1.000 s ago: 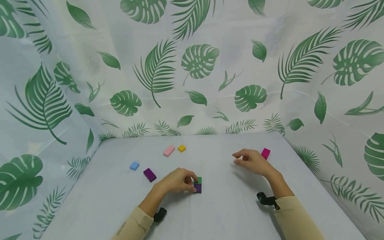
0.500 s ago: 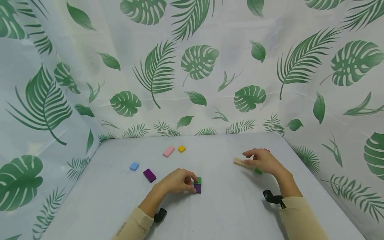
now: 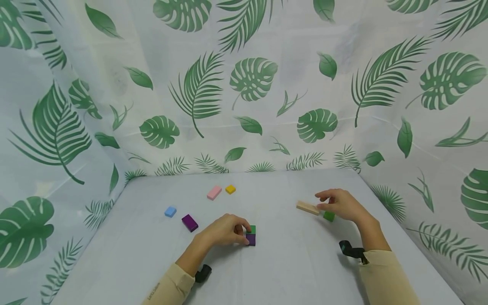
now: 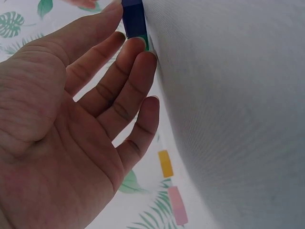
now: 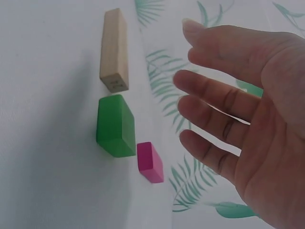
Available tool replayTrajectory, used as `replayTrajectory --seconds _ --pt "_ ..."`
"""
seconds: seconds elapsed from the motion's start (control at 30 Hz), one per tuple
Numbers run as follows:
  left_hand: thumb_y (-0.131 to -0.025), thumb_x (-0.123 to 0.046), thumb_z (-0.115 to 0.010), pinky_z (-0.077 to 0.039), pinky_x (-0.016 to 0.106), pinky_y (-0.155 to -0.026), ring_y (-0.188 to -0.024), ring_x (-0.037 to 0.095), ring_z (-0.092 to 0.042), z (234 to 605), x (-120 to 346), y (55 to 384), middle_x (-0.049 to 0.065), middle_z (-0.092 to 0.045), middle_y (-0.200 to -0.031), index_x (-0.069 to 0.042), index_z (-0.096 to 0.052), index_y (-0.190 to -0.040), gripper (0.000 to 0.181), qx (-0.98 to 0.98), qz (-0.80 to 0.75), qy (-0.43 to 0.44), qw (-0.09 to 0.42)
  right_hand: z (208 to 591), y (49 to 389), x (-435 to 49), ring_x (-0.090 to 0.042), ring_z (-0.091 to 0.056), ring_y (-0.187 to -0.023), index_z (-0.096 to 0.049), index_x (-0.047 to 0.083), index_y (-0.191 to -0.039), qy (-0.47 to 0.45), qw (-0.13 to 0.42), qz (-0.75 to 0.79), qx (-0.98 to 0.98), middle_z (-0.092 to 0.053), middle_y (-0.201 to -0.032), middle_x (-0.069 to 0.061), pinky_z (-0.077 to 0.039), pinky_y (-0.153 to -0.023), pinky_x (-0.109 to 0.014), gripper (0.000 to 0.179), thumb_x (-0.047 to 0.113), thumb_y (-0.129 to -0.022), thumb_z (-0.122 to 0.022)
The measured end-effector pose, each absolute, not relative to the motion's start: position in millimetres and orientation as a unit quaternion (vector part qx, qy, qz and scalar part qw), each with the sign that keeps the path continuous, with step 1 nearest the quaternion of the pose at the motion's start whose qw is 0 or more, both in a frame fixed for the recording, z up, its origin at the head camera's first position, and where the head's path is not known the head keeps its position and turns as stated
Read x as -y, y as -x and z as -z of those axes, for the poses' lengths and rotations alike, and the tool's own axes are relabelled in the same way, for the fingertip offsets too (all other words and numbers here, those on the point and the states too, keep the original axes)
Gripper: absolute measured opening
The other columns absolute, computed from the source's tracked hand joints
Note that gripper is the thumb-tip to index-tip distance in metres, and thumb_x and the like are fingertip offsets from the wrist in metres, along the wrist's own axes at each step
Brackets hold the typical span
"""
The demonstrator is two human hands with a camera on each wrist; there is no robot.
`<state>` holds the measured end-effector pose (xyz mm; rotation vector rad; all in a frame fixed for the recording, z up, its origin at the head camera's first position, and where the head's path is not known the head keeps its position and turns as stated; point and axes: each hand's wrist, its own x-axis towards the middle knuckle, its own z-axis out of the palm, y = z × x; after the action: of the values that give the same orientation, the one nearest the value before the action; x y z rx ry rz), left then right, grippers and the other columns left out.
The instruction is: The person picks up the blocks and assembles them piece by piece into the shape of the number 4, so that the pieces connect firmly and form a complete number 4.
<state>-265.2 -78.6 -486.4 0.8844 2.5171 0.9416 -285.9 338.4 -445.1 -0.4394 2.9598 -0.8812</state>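
Note:
My left hand is at a dark purple block and a green block that lie end to end mid-table. Its thumb is at the purple one and its curled fingertips at the green one; the left wrist view has the thumb tip on the dark block. On the right, my right hand hovers with loosely bent fingers and nothing in them. Close by its thumb lie a plain wooden block and a second green block. A magenta block shows in the right wrist view, hidden behind this hand from the head.
At the back left of the white-covered table are a pink block and a yellow block. Nearer lie a light blue block and a purple block. Leaf-printed cloth walls the table in.
My right hand has drawn back to the right, uncovering the wooden block and the second green block and covering the magenta one. My left hand has stayed where it was.

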Motion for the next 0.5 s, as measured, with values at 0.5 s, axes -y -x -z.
replayTrajectory --seconds 0.5 --pt "-0.087 -0.024 -0.086 -0.047 0.021 -0.059 -0.063 0.004 -0.057 485 78 264 -0.008 -0.067 -0.076 -0.017 -0.077 -0.112 0.028 -0.880 -0.328 -0.307 0.156 447 283 -353 -0.026 -0.054 -0.094 -0.074 0.002 -0.123 0.114 0.052 0.303 -0.945 -0.073 -0.109 -0.013 -0.048 -0.071 -0.034 0.035 0.019 -0.093 -0.079"
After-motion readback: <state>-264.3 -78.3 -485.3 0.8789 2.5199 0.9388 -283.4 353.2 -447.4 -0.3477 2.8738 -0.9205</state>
